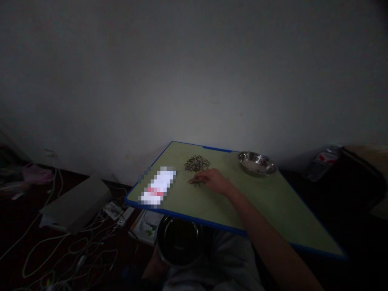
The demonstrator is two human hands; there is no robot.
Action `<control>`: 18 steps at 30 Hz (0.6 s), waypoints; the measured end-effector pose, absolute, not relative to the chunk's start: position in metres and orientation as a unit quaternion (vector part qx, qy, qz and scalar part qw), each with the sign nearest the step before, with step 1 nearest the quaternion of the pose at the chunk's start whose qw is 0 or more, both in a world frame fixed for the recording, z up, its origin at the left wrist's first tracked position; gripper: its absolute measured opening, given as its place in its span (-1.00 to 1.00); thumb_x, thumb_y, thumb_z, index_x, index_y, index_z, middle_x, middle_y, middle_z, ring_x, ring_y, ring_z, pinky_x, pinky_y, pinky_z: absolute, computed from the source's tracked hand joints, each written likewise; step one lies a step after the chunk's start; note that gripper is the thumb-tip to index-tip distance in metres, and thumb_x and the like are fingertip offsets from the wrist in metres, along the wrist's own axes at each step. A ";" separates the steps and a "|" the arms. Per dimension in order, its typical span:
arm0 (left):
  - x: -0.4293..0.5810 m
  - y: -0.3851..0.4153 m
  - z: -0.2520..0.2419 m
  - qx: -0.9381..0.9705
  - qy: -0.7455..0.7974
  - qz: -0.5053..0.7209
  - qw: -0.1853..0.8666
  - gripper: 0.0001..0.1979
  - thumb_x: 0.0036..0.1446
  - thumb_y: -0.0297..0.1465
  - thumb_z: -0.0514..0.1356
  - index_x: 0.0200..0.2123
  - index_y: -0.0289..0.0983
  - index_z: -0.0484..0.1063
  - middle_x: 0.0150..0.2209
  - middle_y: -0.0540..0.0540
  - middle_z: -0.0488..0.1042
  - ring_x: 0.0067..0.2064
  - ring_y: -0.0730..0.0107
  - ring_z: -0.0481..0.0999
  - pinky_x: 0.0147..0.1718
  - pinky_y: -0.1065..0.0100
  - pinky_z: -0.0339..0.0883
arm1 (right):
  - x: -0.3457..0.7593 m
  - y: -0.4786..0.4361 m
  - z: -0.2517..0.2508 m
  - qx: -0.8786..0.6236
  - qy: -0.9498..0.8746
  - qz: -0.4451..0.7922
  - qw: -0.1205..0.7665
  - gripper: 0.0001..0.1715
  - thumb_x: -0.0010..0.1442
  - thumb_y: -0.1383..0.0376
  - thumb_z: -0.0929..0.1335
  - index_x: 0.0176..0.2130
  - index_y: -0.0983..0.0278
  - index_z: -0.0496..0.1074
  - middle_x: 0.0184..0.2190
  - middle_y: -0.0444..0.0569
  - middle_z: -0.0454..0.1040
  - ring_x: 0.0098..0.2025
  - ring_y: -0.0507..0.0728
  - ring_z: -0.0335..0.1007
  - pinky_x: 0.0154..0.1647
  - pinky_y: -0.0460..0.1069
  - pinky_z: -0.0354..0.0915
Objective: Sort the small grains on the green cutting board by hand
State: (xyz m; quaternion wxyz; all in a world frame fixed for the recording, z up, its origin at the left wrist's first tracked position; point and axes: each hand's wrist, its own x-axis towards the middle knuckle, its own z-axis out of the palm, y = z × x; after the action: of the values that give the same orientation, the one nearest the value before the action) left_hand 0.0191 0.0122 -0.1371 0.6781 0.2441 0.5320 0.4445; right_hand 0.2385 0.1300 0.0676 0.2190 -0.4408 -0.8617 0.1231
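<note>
My right hand (pixel 214 180) rests over the pale green table, its fingers drawn together and fingertips down in a small scatter of dark seeds (pixel 197 183). Just beyond lies a larger spread of the same small dark seeds (pixel 197 163); their exact kind is too small to tell. Below the table's front edge, at my lap, my left hand (pixel 157 263) grips the left side of a round metal bowl (pixel 194 258). The bowl's inside is dark, so its contents cannot be made out. Dim light hides most of the left fingers.
A shiny steel bowl (pixel 257 165) stands at the table's back right. At left on the blue-edged table (pixel 266 206) lies a bright, pixelated panel (pixel 159 186). Tangled cables (pixel 87 238) and a grey box (pixel 77 204) are on the floor at left; a plastic bottle (pixel 323 162) is at right.
</note>
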 end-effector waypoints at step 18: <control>0.015 0.017 -0.156 0.251 0.395 0.450 0.761 -0.29 -0.31 0.11 0.26 -0.06 -0.09 0.54 -0.12 -0.17 0.64 0.30 -0.01 0.14 0.26 0.14 -0.03 | 0.247 0.129 0.074 -0.429 -0.861 0.170 0.213 -0.61 0.06 0.52 0.26 -0.24 0.26 0.59 -0.33 -0.09 0.60 -0.26 0.09 0.50 -0.20 -0.08 0.27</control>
State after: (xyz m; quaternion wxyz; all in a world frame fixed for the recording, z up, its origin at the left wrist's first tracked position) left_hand 0.0146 0.0170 -0.1557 0.7606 0.2505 0.3954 0.4499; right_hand 0.2471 0.1290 0.0741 0.2131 -0.4289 -0.8612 0.1704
